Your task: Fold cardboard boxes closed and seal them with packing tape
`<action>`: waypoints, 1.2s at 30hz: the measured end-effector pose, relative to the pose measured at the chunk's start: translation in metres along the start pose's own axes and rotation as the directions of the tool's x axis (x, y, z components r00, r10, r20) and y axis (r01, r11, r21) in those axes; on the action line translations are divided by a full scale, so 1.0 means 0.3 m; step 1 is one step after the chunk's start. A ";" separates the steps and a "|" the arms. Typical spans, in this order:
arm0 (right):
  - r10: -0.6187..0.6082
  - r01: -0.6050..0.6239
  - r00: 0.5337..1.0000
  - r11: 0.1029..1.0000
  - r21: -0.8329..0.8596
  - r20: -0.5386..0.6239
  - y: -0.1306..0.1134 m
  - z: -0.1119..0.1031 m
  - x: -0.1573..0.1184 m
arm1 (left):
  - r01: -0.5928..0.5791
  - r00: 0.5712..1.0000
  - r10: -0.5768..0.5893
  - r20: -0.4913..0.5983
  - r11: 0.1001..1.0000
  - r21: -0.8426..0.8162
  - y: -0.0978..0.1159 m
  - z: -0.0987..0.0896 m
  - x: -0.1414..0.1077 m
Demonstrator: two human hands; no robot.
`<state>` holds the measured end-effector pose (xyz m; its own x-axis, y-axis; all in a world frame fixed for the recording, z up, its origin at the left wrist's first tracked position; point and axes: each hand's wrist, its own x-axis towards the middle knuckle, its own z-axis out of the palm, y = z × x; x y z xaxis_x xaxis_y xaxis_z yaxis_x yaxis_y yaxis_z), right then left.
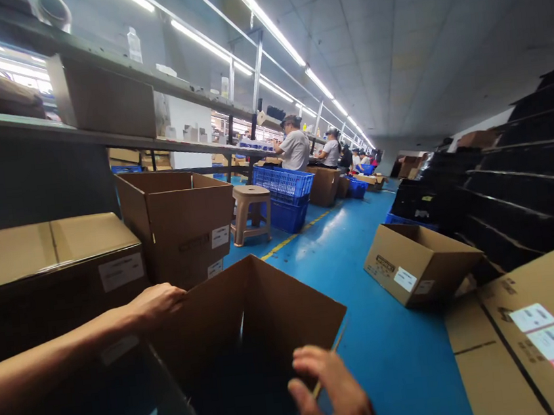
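An open cardboard box (286,292) stands below me at the bottom centre, its inside dark and its near part cut off by the frame. My left hand (161,300) is closed on the box's left upper edge, fingers curled over the rim. My right hand (330,387) is at the near right edge of the same box, thumb and fingers apart, the thumb on the inner side. The lower part of this hand runs out of the frame.
Left, a closed carton (53,247) and a tall open box (184,217) stand beside a stool (251,203) and blue crates (284,183). Right, a box (406,263) and a labelled carton (540,312). People (294,146) work along the bench (181,141).
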<state>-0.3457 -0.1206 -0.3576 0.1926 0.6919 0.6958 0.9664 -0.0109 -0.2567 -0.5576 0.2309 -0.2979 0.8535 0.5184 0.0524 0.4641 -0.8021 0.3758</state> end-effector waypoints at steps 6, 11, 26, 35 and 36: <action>0.405 -0.402 0.913 0.875 -0.269 -0.045 0.284 -0.033 0.161 | -0.094 0.995 0.094 0.039 0.996 0.005 0.036 -0.014 -0.006; 0.639 -0.479 0.678 0.759 -0.442 0.364 0.364 -0.090 0.191 | -0.208 0.974 0.206 0.094 0.978 0.013 0.005 -0.042 0.042; 0.481 -0.377 0.715 0.876 -0.301 0.507 0.237 -0.067 0.097 | 0.168 0.958 -0.280 -0.055 0.708 -0.686 0.105 0.274 -0.039; 0.175 -0.217 0.626 0.975 -0.047 0.760 0.147 -0.013 0.092 | 0.077 0.992 -0.114 -0.056 0.888 -0.454 0.359 0.422 -0.015; 0.141 -0.208 0.607 0.978 -0.016 0.782 0.133 -0.020 0.101 | 0.054 0.995 -0.082 -0.051 0.908 -0.416 0.389 0.457 -0.008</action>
<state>-0.3003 -0.1043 -0.3427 0.1206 0.9830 -0.1387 0.9080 -0.1657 -0.3849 -0.4730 0.0955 -0.3811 0.7994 0.5969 0.0682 0.3685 -0.5768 0.7291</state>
